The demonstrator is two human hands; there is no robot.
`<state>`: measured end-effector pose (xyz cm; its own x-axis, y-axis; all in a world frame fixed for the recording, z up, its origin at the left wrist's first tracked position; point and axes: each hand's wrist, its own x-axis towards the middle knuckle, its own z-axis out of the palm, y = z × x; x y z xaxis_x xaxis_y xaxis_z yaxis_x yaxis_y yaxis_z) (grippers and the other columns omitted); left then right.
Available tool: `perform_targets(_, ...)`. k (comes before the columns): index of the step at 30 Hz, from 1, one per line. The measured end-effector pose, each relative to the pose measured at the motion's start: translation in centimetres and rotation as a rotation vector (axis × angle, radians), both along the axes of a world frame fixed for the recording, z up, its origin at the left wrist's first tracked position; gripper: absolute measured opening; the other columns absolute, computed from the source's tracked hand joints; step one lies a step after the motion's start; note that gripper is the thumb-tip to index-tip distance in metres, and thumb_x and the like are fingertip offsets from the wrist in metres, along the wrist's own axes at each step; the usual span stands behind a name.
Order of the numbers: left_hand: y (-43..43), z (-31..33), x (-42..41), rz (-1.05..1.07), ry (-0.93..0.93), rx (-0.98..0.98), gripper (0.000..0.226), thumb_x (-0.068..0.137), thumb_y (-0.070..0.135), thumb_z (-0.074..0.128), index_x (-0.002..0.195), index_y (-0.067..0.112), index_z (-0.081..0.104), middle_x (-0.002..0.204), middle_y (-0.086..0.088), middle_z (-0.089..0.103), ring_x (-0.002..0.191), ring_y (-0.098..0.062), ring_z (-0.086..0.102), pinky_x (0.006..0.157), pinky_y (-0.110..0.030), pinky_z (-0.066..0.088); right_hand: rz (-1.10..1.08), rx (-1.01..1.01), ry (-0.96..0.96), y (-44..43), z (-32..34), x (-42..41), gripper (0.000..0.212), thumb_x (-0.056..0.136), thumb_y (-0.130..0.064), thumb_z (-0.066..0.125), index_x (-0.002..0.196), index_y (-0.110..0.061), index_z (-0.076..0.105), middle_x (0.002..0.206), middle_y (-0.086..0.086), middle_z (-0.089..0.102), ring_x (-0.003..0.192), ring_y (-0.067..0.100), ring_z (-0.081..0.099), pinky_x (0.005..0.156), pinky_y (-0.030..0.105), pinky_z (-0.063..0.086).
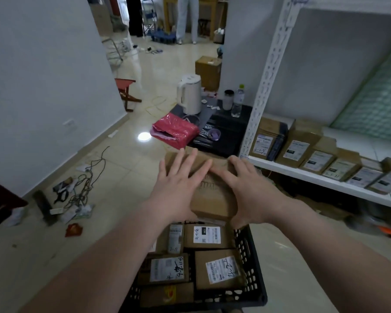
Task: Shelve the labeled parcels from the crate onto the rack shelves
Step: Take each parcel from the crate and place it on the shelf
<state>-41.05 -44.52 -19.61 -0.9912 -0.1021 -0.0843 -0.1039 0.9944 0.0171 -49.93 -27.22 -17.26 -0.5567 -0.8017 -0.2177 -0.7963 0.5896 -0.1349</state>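
The floor (127, 177) is pale glossy tile, with a bright lamp glare on it. A plain white wall (43, 86) runs along the left. A tangle of cables (84, 186) and scraps of litter lie near its base. Further in stands a low black table (224, 136) carrying a white kettle (190, 93) and a clear bottle (237, 102), and a shiny red bag (174, 132) leans at its near corner. A cardboard box (208, 72) sits beyond by the wall corner, and a person's legs (186, 19) show in the far room.

On the right is a white metal rack (271, 64). Its lower shelf (303, 175) holds a row of parcels (296, 150), brown boxes side by side with white labels facing out.

At the bottom of the view is a black slotted crate (253, 267). It is packed with labelled parcels (219, 267) lying flat with handwritten numbers on their stickers.

Above the crate's far end, both hands hold one brown parcel (212, 199) clear of the rest, left of the rack's shelf. The left hand (178, 188) lies flat against it with its fingers straight and spread. The right hand (251, 193) seems to grip its right side, with the thumb hooked at the near corner, though motion blur makes this uncertain.
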Motion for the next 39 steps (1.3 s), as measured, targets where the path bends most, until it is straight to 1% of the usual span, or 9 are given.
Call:
perform_targets(5, -0.4, 0.8, -0.5, -0.070, -0.040, 0.032, 0.144, 0.058, 0.062, 0.077, 0.136, 0.033, -0.041, 0.153, -0.001, -0.033, 0.142, -0.025, -0.030, 0.115, -0.060, -0.005, 0.109, 0.021, 0.086, 0.3, 2.3, -0.5, 0.126, 0.052, -0.047, 0.087, 0.146, -0.043, 0.003, 0.157, 0.005, 0.001, 0.147, 0.034, -0.001, 0.114, 0.057, 0.028)
perform_targets(11, -0.1, 0.8, -0.5, -0.004, 0.016, 0.158, 0.136, 0.053, 0.062, 0.076, 0.141, 0.045, -0.026, 0.151, 0.002, -0.004, 0.142, -0.029, 0.002, 0.115, -0.058, 0.012, 0.075, -0.165, 0.009, 0.9, 2.5, -1.3, 0.118, 0.058, -0.041, 0.086, 0.147, -0.047, 0.009, 0.159, -0.005, 0.001, 0.149, 0.025, -0.002, 0.119, 0.051, 0.023)
perform_targets(13, -0.9, 0.2, -0.5, 0.213, -0.007, 0.441, 0.136, 0.047, 0.059, 0.080, 0.140, 0.053, -0.019, 0.148, 0.001, 0.016, 0.135, -0.029, 0.023, 0.107, -0.057, 0.031, -0.151, -0.407, -0.100, 1.4, 2.5, -1.5, 0.113, 0.065, -0.037, 0.086, 0.149, -0.047, 0.011, 0.161, -0.010, 0.002, 0.149, 0.021, 0.004, 0.119, 0.052, 0.022)
perform_targets(16, -1.7, -0.7, 0.7, 0.458, 0.055, 1.196, 0.113, 0.058, 0.032, 0.086, 0.144, 0.049, 0.014, 0.126, 0.001, 0.055, 0.109, -0.024, 0.059, 0.083, -0.049, 0.054, -0.451, -0.706, -0.260, 2.7, 2.1, -1.7, 0.105, 0.072, -0.038, 0.083, 0.152, -0.041, 0.016, 0.162, -0.008, 0.015, 0.147, 0.018, 0.019, 0.117, 0.048, 0.026)
perform_targets(19, -1.4, -1.6, 2.1, 0.616, 0.057, 1.627, 0.084, 0.066, 0.023, 0.076, 0.140, 0.031, 0.037, 0.117, -0.005, 0.065, 0.104, -0.028, 0.062, 0.077, -0.043, 0.052, -0.620, -0.850, -0.594, 4.4, 0.8, -0.9, 0.097, 0.080, -0.035, 0.077, 0.154, -0.036, 0.015, 0.152, -0.009, 0.035, 0.125, 0.006, 0.043, 0.103, 0.035, 0.037)
perform_targets(21, -0.8, -1.9, 2.5, 0.684, 0.044, 1.772, 0.073, 0.064, 0.026, 0.072, 0.133, 0.023, 0.048, 0.113, -0.010, 0.069, 0.103, -0.031, 0.064, 0.077, -0.042, 0.051, -0.726, -0.878, -0.832, 5.4, -0.6, -0.4, 0.108, 0.072, -0.045, 0.080, 0.155, -0.037, 0.012, 0.151, -0.004, 0.037, 0.125, 0.013, 0.048, 0.107, 0.040, 0.037)
perform_targets(25, 1.2, -1.8, 2.7, 0.741, 0.025, 1.850, 0.051, 0.064, 0.030, 0.069, 0.114, 0.018, 0.060, 0.097, -0.010, 0.074, 0.094, -0.031, 0.067, 0.073, -0.042, 0.051, -0.842, -0.801, -1.064, 7.1, -2.9, 0.1, 0.130, 0.048, -0.066, 0.084, 0.153, -0.046, 0.010, 0.154, 0.006, 0.035, 0.137, 0.033, 0.038, 0.109, 0.059, 0.035)
perform_targets(31, 4.0, -1.5, 2.5, 0.729, 0.026, 1.887, 0.043, 0.063, 0.029, 0.069, 0.103, 0.014, 0.064, 0.086, -0.010, 0.075, 0.089, -0.032, 0.066, 0.078, -0.043, 0.051, -0.716, -0.778, -1.256, 10.1, -4.6, 0.7, 0.123, 0.045, -0.068, 0.084, 0.148, -0.050, 0.019, 0.133, 0.002, 0.056, 0.118, 0.027, 0.058, 0.088, 0.047, 0.055)
perform_targets(39, 11.3, -1.4, 0.2, 0.722, -0.074, 1.861, 0.049, 0.065, 0.033, 0.068, 0.110, 0.012, 0.065, 0.097, -0.014, 0.074, 0.091, -0.032, 0.066, 0.079, -0.044, 0.051, -0.713, -0.730, -1.274, 18.3, -6.4, -0.2, 0.131, 0.039, -0.075, 0.082, 0.150, -0.049, 0.017, 0.134, 0.007, 0.057, 0.112, 0.028, 0.058, 0.094, 0.048, 0.045)
